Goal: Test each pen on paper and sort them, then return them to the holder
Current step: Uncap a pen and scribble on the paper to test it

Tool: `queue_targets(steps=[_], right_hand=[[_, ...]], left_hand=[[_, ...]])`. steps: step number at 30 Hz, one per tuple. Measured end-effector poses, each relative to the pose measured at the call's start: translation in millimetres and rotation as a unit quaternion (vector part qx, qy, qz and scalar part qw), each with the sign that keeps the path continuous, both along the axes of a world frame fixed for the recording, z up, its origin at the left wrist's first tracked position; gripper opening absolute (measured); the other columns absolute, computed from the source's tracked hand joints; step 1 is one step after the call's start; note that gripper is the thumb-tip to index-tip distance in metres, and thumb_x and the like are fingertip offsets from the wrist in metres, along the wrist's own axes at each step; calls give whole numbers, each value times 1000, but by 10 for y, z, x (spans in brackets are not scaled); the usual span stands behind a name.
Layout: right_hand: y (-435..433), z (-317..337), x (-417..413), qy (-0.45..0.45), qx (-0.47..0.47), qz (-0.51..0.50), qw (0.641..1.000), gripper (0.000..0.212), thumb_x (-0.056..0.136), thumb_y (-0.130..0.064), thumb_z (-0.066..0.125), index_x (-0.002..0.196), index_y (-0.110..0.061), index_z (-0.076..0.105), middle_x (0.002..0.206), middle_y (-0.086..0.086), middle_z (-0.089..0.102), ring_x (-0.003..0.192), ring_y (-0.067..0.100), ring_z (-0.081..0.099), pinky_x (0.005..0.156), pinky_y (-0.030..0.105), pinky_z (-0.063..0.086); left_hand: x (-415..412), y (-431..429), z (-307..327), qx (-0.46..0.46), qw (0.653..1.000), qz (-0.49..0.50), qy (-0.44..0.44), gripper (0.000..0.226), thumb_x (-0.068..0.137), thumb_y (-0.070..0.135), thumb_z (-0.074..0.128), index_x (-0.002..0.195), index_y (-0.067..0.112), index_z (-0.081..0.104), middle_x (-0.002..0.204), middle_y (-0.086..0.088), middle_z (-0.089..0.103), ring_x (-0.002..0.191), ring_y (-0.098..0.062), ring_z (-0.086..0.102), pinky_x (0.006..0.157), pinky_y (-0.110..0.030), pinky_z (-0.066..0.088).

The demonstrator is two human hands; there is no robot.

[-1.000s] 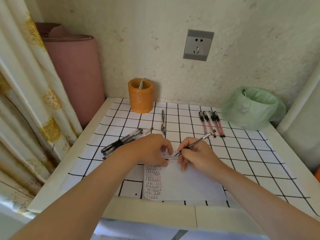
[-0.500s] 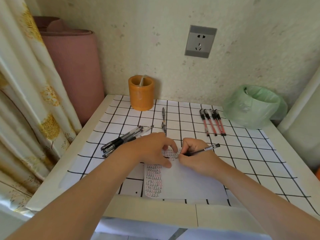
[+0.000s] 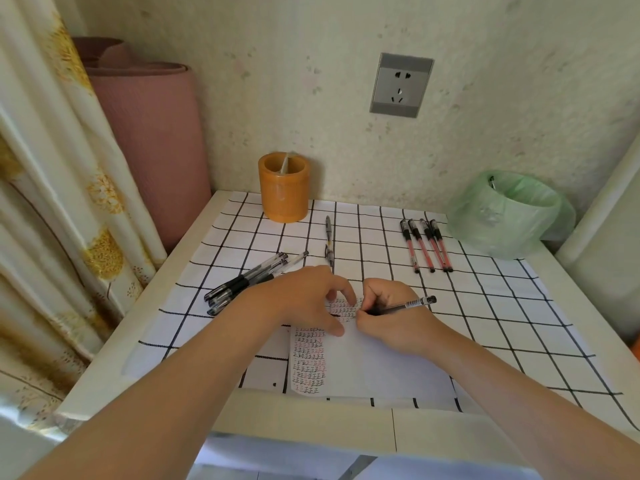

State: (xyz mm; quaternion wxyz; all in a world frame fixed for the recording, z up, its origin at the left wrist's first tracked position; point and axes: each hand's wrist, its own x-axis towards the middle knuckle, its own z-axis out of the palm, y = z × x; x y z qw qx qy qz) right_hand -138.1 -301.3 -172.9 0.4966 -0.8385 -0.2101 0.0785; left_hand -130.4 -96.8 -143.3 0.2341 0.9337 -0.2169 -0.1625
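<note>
Far left of the grip hangs a curtain (image 3: 52,202), with a rolled pink mat (image 3: 152,140) standing against the wall behind it. Nearer, left of and slightly beyond the writing grip, a bundle of black pens (image 3: 249,282) lies slanted on the checked cloth (image 3: 485,306); the left wrist covers its near ends. The orange holder (image 3: 284,192) stands well beyond the grip and to its left, by the wall, with one pale item inside.

The left hand (image 3: 304,296) lies just left of the grip, fingers spread and lightly bent, thumb and fingertips pressing the paper (image 3: 374,368) flat and holding nothing. A lone pen (image 3: 328,240) lies straight beyond that hand.

The right hand (image 3: 391,320) pinches a black pen (image 3: 408,304) in curled fingers. Its tip points left onto the paper's upper written rows, and its capped end sticks out to the right.

Beyond the grip and to its right, four red pens (image 3: 426,245) lie side by side. A wall socket (image 3: 401,85) sits high above them. Farthest right stands a bin with a green bag (image 3: 509,213).
</note>
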Motion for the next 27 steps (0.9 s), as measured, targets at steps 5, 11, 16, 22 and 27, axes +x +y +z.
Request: queue_targets(steps=[5,11,16,22,27], right_hand=[[-14,-24,1,-2,10,6,1000,19,76,-2,66,66,-12,53,58,-9,51,52,9,40,48,27,31],[-25,-18,11,6,6,14,1000,22,76,2,66,66,-13,54,58,-10,52,52,8,42,48,24,33],[-8,-19,12,-6,5,8,1000,20,75,1,66,65,-12,53,58,-9,51,52,8,41,48,26,32],[-22,-53,12,-11,5,11,1000,20,76,-3,66,66,-15,54,61,-5,53,54,11,43,49,29,33],[-27,-48,26,10,4,21,1000,14,74,-9,65,68,-15,55,63,1,55,54,13,44,50,30,35]], left_hand=[[11,6,-4,-2,1000,-2,1,50,74,41,82,119,44,61,105,11,50,88,-1,49,72,-24,41],[15,4,-11,-6,1000,2,4,50,73,42,83,118,45,61,104,11,50,87,-1,50,72,-24,42],[23,8,-10,-5,1000,2,6,50,73,42,83,118,45,61,105,11,50,88,-3,51,75,-26,44],[9,6,-9,-1,1000,1,0,50,73,43,82,119,45,61,104,11,50,90,-5,52,77,-28,46],[5,5,-7,-3,1000,1,1,50,74,42,82,119,44,61,105,11,50,86,-1,50,74,-26,43]])
